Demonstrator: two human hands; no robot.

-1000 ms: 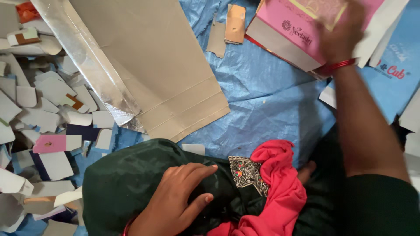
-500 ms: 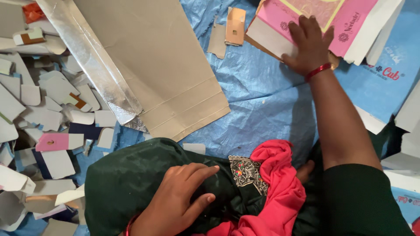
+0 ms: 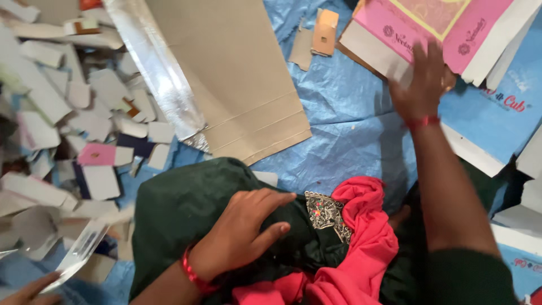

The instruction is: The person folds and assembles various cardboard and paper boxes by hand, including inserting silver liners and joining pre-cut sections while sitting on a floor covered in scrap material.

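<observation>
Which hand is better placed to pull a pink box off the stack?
The right hand, probably. It already lies on the edge of the pink box at the top right, arm stretched out. The left hand lies flat on the dark green cloth in the lap, far from the boxes.

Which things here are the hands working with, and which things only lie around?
In hand:
- left hand resting on dark green cloth
- right hand on pink flat box

Lying about:
- red cloth
- big cardboard sheet
- small card pieces
- blue tarp
</observation>
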